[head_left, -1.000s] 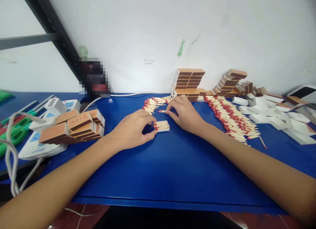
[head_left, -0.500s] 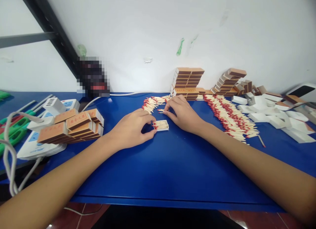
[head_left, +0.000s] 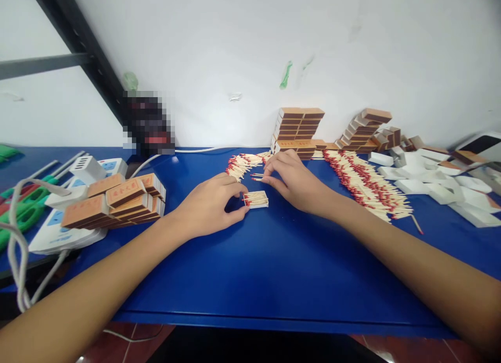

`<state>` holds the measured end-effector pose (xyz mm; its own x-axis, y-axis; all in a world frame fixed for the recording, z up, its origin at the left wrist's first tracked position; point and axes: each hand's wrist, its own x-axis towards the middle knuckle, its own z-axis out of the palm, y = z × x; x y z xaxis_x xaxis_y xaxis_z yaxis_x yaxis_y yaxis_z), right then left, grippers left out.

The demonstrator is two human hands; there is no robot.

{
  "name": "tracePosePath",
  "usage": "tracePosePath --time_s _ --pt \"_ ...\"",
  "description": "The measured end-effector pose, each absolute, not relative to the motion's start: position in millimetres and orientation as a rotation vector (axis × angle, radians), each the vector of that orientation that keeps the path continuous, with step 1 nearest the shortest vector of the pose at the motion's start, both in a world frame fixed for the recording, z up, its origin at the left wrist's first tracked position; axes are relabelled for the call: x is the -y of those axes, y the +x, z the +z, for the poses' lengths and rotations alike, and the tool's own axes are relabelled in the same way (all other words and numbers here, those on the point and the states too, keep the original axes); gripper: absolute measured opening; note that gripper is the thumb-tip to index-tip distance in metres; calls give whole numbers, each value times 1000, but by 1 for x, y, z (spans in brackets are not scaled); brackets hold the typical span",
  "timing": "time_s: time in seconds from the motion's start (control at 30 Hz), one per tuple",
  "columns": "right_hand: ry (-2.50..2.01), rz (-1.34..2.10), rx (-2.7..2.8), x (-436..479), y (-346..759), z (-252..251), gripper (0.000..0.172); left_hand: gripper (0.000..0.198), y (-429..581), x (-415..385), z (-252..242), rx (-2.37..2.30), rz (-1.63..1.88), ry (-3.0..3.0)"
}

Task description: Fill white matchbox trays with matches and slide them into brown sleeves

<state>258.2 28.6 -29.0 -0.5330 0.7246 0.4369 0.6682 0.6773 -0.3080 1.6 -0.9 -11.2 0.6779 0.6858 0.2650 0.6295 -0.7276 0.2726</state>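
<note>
A small white matchbox tray (head_left: 260, 206) lies on the blue table, with red-headed matches (head_left: 256, 198) inside it. My left hand (head_left: 213, 203) grips the tray's left end between thumb and fingers. Just beyond the tray, my right hand (head_left: 291, 177) pinches a few matches (head_left: 257, 176), their red heads pointing left. A loose heap of matches (head_left: 242, 164) lies behind my hands. To the right of my right hand spreads a much larger pile of matches (head_left: 364, 183).
Matchboxes (head_left: 299, 128) are stacked against the wall, with a leaning stack (head_left: 362, 130) beside them. White trays (head_left: 426, 172) lie heaped at the right. On the left, more matchboxes (head_left: 121, 198) rest by a power strip (head_left: 66, 232), cables and green-handled scissors (head_left: 27, 206).
My right hand has shifted very slightly right with the matches still pinched. My left hand stays on the tray.
</note>
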Motion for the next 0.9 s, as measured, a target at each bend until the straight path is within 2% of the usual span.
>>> tracePosePath --time_s 0.3,0.47,0.63,0.9 --pt "-933 237 2451 -3 249 -23 14 29 1 0 -13 -1116 530 2711" --pt "-1058 262 2409 -4 257 -12 12 34 1 1 -12 -1183 532 2689" --pt "-1258 527 2486 -2 264 -3 19 24 1 1 -9 -1218 529 2697" --pt "-1147 529 2485 1 259 -9 16 23 0 -1 -9 -1129 498 2704"
